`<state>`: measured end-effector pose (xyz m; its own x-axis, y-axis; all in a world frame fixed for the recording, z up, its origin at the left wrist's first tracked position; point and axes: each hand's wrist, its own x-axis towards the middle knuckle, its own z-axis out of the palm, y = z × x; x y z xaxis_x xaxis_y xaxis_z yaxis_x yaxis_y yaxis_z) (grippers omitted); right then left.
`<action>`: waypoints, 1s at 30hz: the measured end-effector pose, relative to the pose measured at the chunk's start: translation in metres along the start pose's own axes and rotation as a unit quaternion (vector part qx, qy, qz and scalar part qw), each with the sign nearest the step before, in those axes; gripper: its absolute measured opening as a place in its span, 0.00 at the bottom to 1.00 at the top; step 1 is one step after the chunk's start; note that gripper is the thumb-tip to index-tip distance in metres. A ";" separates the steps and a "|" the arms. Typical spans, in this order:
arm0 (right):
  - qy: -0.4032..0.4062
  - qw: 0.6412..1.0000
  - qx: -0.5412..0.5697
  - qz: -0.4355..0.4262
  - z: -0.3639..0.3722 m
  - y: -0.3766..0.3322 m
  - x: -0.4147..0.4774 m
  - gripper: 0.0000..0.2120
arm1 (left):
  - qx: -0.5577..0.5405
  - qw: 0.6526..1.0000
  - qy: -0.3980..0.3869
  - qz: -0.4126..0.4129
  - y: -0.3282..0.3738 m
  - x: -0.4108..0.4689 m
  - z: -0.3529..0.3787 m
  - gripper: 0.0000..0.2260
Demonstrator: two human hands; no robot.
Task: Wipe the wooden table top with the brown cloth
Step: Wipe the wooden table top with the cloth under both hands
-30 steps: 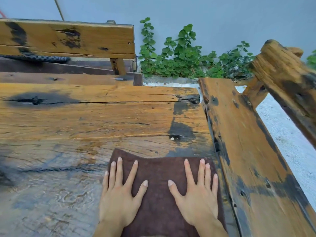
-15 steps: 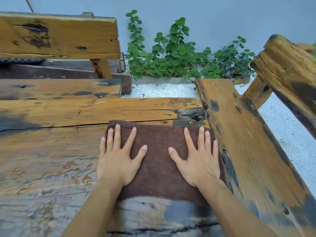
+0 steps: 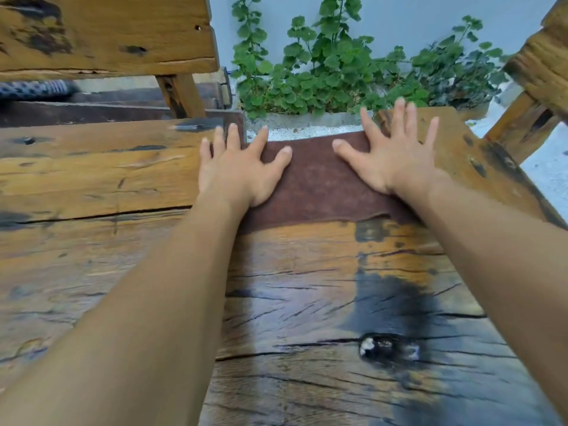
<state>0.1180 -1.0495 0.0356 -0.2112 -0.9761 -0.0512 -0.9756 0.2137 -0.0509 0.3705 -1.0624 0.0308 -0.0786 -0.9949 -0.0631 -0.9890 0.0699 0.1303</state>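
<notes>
The brown cloth lies flat at the far edge of the wooden table top. My left hand presses on the cloth's left side with fingers spread and straight. On the cloth's right side my right hand presses down the same way, its fingertips reaching past the table's far edge. Both arms are stretched out forward. The planks nearer to me look wet and shiny, with a dark knot in the wood.
A wooden bench with a backrest stands beyond the table on the left. Another bench seat runs along the right side. Green plants grow against a grey wall, above white gravel.
Both hands have pushed the cloth away from me, from the near part of the table to its far edge. My arms are now fully stretched, and a wet streak shows behind the cloth.
</notes>
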 end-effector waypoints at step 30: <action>-0.024 0.996 0.048 -0.071 0.017 0.031 -0.237 0.45 | 0.018 0.996 0.006 0.084 -0.024 -0.228 0.015 0.36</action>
<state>0.1385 -0.8112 0.0296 -0.0664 -0.9942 -0.0846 -0.9844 0.0790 -0.1569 0.4106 -0.8360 0.0276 -0.2411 -0.9700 -0.0312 -0.9662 0.2369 0.1017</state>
